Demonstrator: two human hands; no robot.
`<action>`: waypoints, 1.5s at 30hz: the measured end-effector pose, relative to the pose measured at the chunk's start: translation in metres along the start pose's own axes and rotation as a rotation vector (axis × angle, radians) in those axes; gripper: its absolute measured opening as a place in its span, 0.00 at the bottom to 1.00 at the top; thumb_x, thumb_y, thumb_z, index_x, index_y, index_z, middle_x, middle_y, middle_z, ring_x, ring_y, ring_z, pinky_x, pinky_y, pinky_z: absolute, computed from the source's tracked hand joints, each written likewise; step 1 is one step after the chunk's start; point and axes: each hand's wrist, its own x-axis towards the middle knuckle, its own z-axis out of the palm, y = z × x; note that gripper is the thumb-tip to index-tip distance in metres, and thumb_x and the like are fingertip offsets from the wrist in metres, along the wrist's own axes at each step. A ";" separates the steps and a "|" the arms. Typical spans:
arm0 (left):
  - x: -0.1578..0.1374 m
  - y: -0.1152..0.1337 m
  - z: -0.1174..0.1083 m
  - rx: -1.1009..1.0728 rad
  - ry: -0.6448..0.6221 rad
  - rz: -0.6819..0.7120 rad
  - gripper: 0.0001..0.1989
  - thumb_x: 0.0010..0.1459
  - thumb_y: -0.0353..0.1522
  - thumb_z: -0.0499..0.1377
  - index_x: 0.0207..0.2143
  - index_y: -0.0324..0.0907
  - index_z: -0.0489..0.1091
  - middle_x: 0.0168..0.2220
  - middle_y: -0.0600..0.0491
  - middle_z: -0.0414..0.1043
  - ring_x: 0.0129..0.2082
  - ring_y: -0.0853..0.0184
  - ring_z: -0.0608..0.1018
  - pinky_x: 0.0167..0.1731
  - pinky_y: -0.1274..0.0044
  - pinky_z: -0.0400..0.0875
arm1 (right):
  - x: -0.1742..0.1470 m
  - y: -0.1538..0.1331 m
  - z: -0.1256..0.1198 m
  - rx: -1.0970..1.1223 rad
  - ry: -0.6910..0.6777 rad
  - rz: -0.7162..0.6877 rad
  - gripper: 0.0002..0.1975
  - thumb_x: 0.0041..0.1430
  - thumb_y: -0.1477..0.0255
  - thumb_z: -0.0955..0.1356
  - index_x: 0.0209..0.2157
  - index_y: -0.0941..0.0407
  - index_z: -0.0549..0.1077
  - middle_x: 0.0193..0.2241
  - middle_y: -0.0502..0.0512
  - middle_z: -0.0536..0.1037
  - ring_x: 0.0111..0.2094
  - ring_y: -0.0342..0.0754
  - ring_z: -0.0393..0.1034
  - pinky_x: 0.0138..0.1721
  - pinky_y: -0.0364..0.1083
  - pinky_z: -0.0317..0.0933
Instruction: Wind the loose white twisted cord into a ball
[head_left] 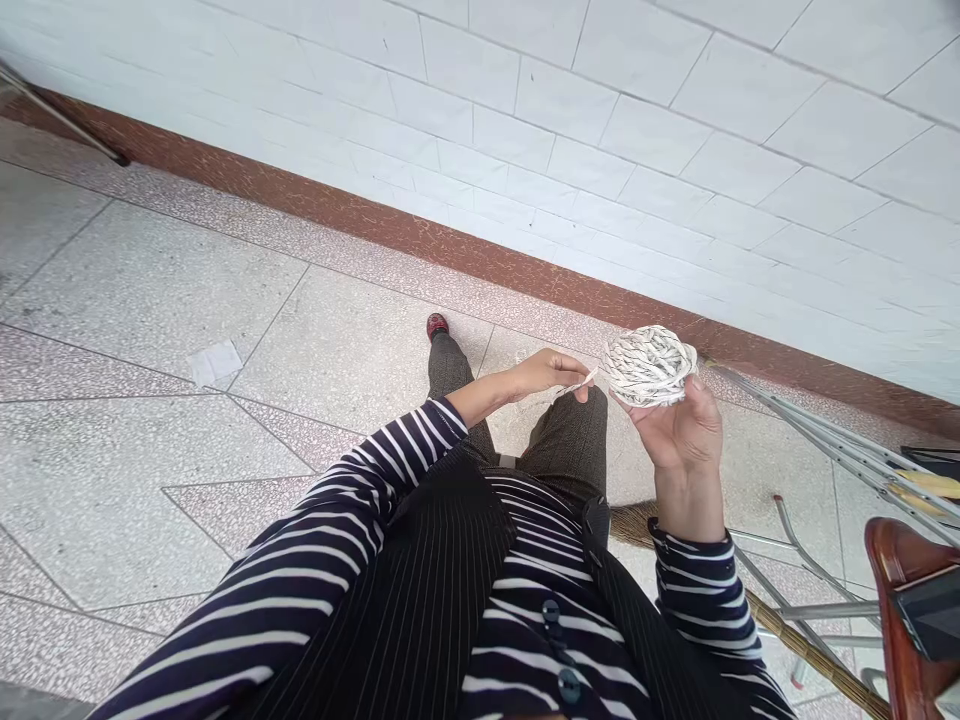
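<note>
A ball of white twisted cord (649,366), wound in thick crossing strands, rests in my right hand (684,428), whose fingers curl beneath and behind it. From its left side a short strand (587,381) leads to my left hand (551,373). There the thumb and fingers pinch the strand, just left of the ball and above my knee. Both hands are held in front of me at about knee level in the picture. The fingertips of my right hand are mostly hidden by the ball.
Metal crutches (814,425) lean at the right, near a chair's tubular legs (810,612). A straw broom (806,655) lies behind my right arm. Further right is a brown wooden piece (892,590) bearing a dark device. White paper (216,363) lies on the floor. A tiled wall (562,130) stands ahead.
</note>
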 end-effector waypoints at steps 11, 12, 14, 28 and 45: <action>-0.001 0.005 0.006 -0.048 0.078 -0.008 0.12 0.59 0.37 0.64 0.31 0.36 0.78 0.31 0.50 0.80 0.37 0.67 0.78 0.52 0.72 0.68 | -0.002 0.002 0.001 0.022 -0.002 0.027 0.29 0.42 0.62 0.80 0.49 0.49 0.78 0.55 0.54 0.81 0.64 0.60 0.69 0.63 0.64 0.68; -0.001 0.003 0.006 -0.044 0.097 -0.015 0.11 0.59 0.35 0.63 0.31 0.36 0.78 0.30 0.50 0.80 0.37 0.67 0.78 0.51 0.72 0.69 | -0.002 0.002 0.001 0.018 0.001 0.034 0.30 0.42 0.61 0.80 0.49 0.50 0.78 0.55 0.54 0.80 0.64 0.60 0.69 0.63 0.64 0.68; 0.000 0.000 0.006 -0.033 0.135 -0.019 0.09 0.59 0.33 0.62 0.31 0.35 0.78 0.29 0.51 0.79 0.35 0.68 0.78 0.50 0.72 0.70 | -0.003 0.003 0.001 0.014 0.008 0.043 0.30 0.41 0.61 0.80 0.49 0.50 0.78 0.56 0.54 0.80 0.64 0.61 0.69 0.64 0.64 0.68; -0.010 -0.034 -0.001 0.012 0.107 -0.041 0.10 0.56 0.20 0.54 0.30 0.34 0.74 0.28 0.52 0.78 0.28 0.72 0.81 0.39 0.78 0.73 | -0.004 0.006 0.001 -0.028 0.049 -0.036 0.26 0.44 0.63 0.79 0.47 0.52 0.79 0.55 0.55 0.80 0.65 0.59 0.68 0.64 0.62 0.67; -0.009 -0.065 -0.012 0.289 0.331 -0.251 0.09 0.53 0.26 0.54 0.28 0.38 0.75 0.24 0.56 0.75 0.26 0.71 0.73 0.34 0.80 0.68 | -0.015 0.009 0.011 -0.082 -0.034 -0.064 0.29 0.44 0.62 0.79 0.50 0.51 0.77 0.51 0.57 0.82 0.60 0.59 0.73 0.65 0.61 0.64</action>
